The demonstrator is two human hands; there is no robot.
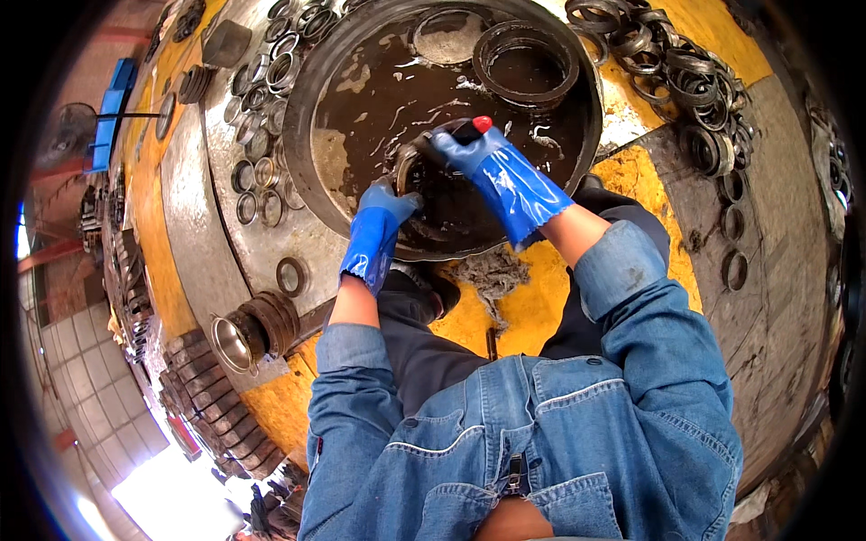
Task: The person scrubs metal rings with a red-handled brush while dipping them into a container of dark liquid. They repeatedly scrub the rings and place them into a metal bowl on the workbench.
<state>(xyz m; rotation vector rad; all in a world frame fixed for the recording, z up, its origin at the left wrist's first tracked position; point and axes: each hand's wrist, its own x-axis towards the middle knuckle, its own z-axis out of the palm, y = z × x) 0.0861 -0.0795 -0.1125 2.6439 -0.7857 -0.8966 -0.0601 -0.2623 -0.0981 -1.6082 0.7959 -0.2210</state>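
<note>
Both my hands wear blue rubber gloves and work over a large round metal basin (298, 144) of dark, oily liquid. My left hand (386, 204) grips the near left side of a wet metal ring (405, 169), held tilted just above the liquid. My right hand (467, 151) is closed round a black-handled tool with a red end (482, 123). That tool's working end is hidden by the glove and the ring, so its kind does not show. A wide dark ring (526, 65) rests at the basin's far right, beside a thinner ring (448, 36) partly in the liquid.
Several small metal rings (267, 171) cover the sheet left of the basin. A heap of larger dark rings (695, 81) lies at the far right. Stacked rings (269, 325) lie on their side at near left. A grey rag (492, 275) lies between my legs, against the basin.
</note>
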